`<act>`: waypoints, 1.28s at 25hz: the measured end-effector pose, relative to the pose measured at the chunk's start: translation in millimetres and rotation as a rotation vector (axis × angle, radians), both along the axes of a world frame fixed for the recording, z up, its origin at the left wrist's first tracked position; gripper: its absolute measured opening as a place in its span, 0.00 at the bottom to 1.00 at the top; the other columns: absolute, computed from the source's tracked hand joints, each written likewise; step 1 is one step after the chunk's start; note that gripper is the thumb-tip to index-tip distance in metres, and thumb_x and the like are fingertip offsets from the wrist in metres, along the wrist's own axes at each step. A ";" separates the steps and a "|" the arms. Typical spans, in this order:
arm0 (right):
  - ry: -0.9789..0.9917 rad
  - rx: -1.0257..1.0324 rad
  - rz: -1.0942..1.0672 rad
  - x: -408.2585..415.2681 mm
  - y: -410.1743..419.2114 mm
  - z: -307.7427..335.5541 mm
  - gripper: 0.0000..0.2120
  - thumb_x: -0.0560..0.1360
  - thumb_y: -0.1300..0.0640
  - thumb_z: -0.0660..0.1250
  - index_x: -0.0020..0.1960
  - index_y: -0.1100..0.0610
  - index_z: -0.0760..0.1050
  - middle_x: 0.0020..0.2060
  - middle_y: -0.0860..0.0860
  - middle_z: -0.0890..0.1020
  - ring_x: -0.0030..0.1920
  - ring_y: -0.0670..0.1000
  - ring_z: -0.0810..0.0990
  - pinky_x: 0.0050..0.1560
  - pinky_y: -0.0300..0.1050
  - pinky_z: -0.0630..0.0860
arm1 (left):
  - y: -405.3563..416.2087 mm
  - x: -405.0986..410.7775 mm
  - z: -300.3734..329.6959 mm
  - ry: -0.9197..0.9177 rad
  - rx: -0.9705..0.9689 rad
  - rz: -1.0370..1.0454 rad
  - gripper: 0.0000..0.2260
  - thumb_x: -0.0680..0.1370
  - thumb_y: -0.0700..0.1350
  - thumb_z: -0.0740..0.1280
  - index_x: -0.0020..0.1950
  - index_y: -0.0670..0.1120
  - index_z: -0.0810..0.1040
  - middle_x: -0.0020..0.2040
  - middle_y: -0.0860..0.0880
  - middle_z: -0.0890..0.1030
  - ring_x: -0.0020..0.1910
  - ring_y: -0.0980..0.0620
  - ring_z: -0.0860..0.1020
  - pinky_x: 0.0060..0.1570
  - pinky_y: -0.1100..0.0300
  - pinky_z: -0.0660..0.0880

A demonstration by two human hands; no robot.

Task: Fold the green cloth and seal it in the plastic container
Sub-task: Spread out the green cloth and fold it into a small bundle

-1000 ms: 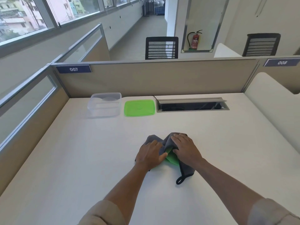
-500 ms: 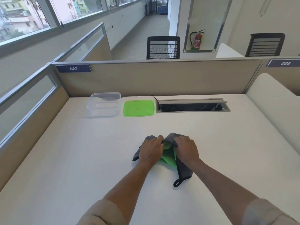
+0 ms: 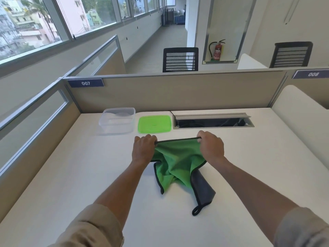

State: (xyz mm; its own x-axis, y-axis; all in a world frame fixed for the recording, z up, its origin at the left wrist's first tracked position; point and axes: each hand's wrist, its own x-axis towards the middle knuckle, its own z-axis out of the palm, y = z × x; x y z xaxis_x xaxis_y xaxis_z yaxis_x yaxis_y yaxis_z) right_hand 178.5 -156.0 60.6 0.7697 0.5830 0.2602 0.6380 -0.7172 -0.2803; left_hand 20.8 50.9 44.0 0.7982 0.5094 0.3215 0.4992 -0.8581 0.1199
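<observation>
The green cloth has a grey back and black trim with a hanging loop. Its top edge is stretched taut between my left hand and my right hand, each pinching a corner above the white desk. The rest of the cloth droops crumpled onto the desk, grey side showing at the lower right. The clear plastic container stands open at the back of the desk, its green lid lying flat beside it on the right.
An open cable tray is set into the desk right of the lid. Beige partitions wall the desk at the back and left. A rounded white divider bounds the right side.
Both hands were pressed on the bunched cloth near me. They have since taken two corners, moved away from me and apart, lifting and spreading the cloth so its green side shows.
</observation>
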 end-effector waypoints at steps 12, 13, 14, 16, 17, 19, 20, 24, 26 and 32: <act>-0.313 -0.005 -0.072 25.3 5.6 56.3 0.04 0.73 0.63 0.69 0.41 0.57 0.78 0.32 0.53 0.80 0.35 0.57 0.71 0.34 0.47 0.62 | 63.7 -39.7 31.4 -0.101 -0.069 0.255 0.11 0.76 0.36 0.59 0.46 0.47 0.80 0.43 0.46 0.79 0.34 0.41 0.74 0.45 0.52 0.65; -0.320 0.013 -0.092 27.2 5.1 61.6 0.04 0.74 0.63 0.69 0.41 0.57 0.78 0.32 0.54 0.80 0.34 0.57 0.70 0.34 0.47 0.62 | 68.2 -41.3 38.6 -0.137 -0.085 0.277 0.10 0.75 0.37 0.60 0.46 0.47 0.80 0.43 0.46 0.79 0.36 0.41 0.75 0.45 0.51 0.64; -0.315 0.044 -0.113 27.8 5.4 67.6 0.04 0.75 0.62 0.69 0.41 0.57 0.78 0.33 0.54 0.80 0.34 0.57 0.70 0.34 0.47 0.62 | 71.4 -41.4 46.3 -0.183 -0.105 0.290 0.10 0.76 0.38 0.60 0.46 0.47 0.80 0.44 0.46 0.79 0.38 0.40 0.76 0.45 0.51 0.65; -0.291 0.140 -0.159 27.2 8.1 80.5 0.04 0.76 0.62 0.67 0.43 0.58 0.78 0.36 0.55 0.81 0.33 0.59 0.76 0.32 0.45 0.62 | 71.8 -37.1 64.3 -0.290 -0.129 0.291 0.10 0.78 0.40 0.60 0.48 0.47 0.81 0.48 0.45 0.80 0.41 0.39 0.77 0.46 0.51 0.67; -0.292 0.196 -0.182 26.9 9.8 87.5 0.04 0.77 0.62 0.66 0.45 0.58 0.79 0.38 0.55 0.81 0.32 0.60 0.77 0.32 0.44 0.62 | 69.8 -34.8 74.6 -0.351 -0.137 0.291 0.09 0.79 0.40 0.60 0.50 0.46 0.80 0.49 0.44 0.80 0.43 0.39 0.78 0.45 0.50 0.70; -0.318 0.288 -0.223 28.1 12.3 101.6 0.04 0.77 0.62 0.65 0.46 0.56 0.79 0.41 0.55 0.81 0.32 0.61 0.79 0.31 0.43 0.63 | 66.7 -30.0 92.9 -0.470 -0.150 0.298 0.08 0.80 0.41 0.60 0.52 0.45 0.79 0.50 0.43 0.81 0.43 0.37 0.78 0.42 0.48 0.74; -0.337 0.325 -0.237 28.8 13.0 108.4 0.05 0.77 0.62 0.65 0.47 0.56 0.78 0.42 0.55 0.80 0.32 0.61 0.78 0.31 0.43 0.64 | 66.9 -28.4 100.1 -0.523 -0.152 0.299 0.08 0.81 0.41 0.60 0.53 0.44 0.79 0.50 0.42 0.81 0.43 0.37 0.78 0.41 0.48 0.75; -0.463 0.437 -0.250 22.8 11.3 130.3 0.06 0.77 0.62 0.64 0.48 0.55 0.79 0.41 0.55 0.81 0.33 0.60 0.77 0.32 0.43 0.65 | 70.3 -27.9 120.0 -0.745 -0.206 0.322 0.08 0.81 0.42 0.60 0.54 0.46 0.78 0.49 0.42 0.83 0.44 0.37 0.79 0.40 0.49 0.75; -0.505 0.477 -0.260 10.6 7.1 134.1 0.07 0.77 0.61 0.63 0.50 0.54 0.79 0.42 0.55 0.82 0.37 0.61 0.77 0.35 0.46 0.67 | 66.5 -32.4 124.1 -0.845 -0.245 0.342 0.08 0.80 0.42 0.60 0.54 0.46 0.78 0.50 0.43 0.83 0.46 0.38 0.79 0.40 0.52 0.72; -0.406 0.486 -0.288 -49.1 -37.4 73.3 0.04 0.76 0.57 0.66 0.48 0.52 0.79 0.40 0.52 0.82 0.43 0.60 0.74 0.43 0.52 0.67 | 30.6 -89.3 74.8 -0.907 -0.321 0.333 0.08 0.77 0.39 0.63 0.52 0.49 0.78 0.50 0.49 0.84 0.46 0.43 0.78 0.41 0.58 0.67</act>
